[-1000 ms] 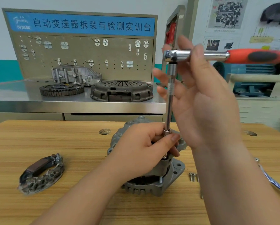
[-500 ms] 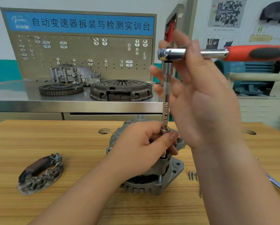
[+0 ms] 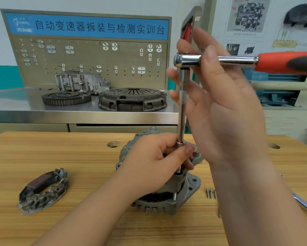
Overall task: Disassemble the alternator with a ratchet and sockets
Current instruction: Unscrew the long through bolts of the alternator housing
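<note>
Alternator [image 3: 183, 197] stands on end in the middle of the wooden bench [image 3: 78, 157], between the person's forearms. Left hand [image 3: 154, 167] is wrapped around the foot of the upright extension bar [image 3: 182, 118], steadying it on a fastener hidden from me. Right hand [image 3: 225, 107] loosely pinches the ratchet [image 3: 238, 61] near its head, thumb in front, fingers spread. The bar is best held vertical and pressed down, with the handle swung in short arcs.

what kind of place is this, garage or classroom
Probably an automotive training workshop: a pegboard bench with a blue sign naming a transmission teardown training station, a clutch pressure plate and ring gear laid out on it, and technical charts on the wall.
</note>
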Demonstrator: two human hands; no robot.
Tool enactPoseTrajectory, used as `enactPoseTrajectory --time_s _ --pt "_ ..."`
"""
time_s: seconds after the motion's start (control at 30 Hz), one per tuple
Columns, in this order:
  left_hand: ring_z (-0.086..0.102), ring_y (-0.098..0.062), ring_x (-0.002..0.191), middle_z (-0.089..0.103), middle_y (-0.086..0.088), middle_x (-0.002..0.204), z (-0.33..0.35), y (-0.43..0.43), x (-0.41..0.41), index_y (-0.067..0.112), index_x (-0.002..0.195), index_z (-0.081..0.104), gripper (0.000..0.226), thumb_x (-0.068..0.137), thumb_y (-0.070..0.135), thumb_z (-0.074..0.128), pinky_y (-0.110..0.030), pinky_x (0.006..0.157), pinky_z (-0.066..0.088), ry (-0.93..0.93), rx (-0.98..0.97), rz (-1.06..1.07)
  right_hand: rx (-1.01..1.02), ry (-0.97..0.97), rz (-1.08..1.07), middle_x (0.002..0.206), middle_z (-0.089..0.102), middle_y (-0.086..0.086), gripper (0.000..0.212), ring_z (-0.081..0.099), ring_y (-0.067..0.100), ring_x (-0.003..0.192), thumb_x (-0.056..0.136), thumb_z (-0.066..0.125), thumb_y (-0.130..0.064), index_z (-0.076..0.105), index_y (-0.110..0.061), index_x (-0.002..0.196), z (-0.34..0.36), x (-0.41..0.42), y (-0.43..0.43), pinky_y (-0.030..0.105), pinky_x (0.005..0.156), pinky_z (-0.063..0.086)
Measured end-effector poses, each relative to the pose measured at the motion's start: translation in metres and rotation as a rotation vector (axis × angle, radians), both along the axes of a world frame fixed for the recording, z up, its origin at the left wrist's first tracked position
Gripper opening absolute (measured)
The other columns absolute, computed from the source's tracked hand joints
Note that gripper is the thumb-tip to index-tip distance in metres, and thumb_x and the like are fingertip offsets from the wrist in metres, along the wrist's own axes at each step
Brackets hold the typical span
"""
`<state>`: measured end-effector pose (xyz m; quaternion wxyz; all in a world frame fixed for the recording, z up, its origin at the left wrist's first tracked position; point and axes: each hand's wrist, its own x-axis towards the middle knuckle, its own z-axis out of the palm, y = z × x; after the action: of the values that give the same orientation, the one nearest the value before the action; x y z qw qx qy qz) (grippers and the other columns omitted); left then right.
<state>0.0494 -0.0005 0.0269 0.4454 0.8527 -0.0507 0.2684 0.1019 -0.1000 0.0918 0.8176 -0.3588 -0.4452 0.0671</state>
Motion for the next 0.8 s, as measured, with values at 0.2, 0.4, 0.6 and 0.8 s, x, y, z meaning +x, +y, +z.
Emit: enactPoseTrajectory --time_s 0.2,0.4,0.6,0.8 --pt "0.066 -0.009 0.062 0.074 0.010 0.075 0.0003 -0.0004 0.0003 0.019 0.085 0.070 0.020 0.094 0.032 0.058 -0.029 0.059 0.052 0.000 0.010 -0.008 0.001 0.075 0.142 0.114 0.071 -0.006 0.032 0.073 0.024 0.092 0.100 0.037 -0.038 0.058 -0.024 0.119 -0.0013 -0.0002 0.0007 0.025 0.076 0.055" --pt "0.068 -0.020 0.072 0.074 0.014 0.078 0.0020 -0.0004 -0.0011 0.027 0.085 0.069 0.022 0.088 0.038 0.050 -0.044 0.071 0.055 -0.007 0.031 -0.018 -0.026 0.057 0.071 0.107 0.073 -0.004 0.027 0.070 0.019 0.090 0.099 0.042 -0.038 0.061 -0.027 0.113 -0.0005 0.0010 -0.0005 0.026 0.072 0.052" --pt "0.059 -0.012 0.056 0.071 0.019 0.071 -0.0010 -0.0002 0.0019 0.033 0.085 0.067 0.015 0.095 0.027 0.057 -0.027 0.055 0.048 -0.025 0.029 0.008 0.023 -0.018 0.009 0.112 0.069 -0.011 0.022 0.069 0.021 0.101 0.092 0.053 -0.031 0.065 -0.030 0.110 -0.0005 -0.0005 0.0007 0.025 0.076 0.050" --pt "0.060 -0.009 0.056 0.069 0.021 0.068 0.0031 -0.0047 -0.0006 0.033 0.082 0.066 0.020 0.087 0.041 0.049 -0.031 0.056 0.050 0.004 0.035 -0.006 -0.064 0.122 0.140 0.099 0.075 -0.006 0.040 0.071 0.019 0.092 0.096 0.034 -0.047 0.060 -0.023 0.116 0.0011 0.0027 0.0002 0.025 0.074 0.052"
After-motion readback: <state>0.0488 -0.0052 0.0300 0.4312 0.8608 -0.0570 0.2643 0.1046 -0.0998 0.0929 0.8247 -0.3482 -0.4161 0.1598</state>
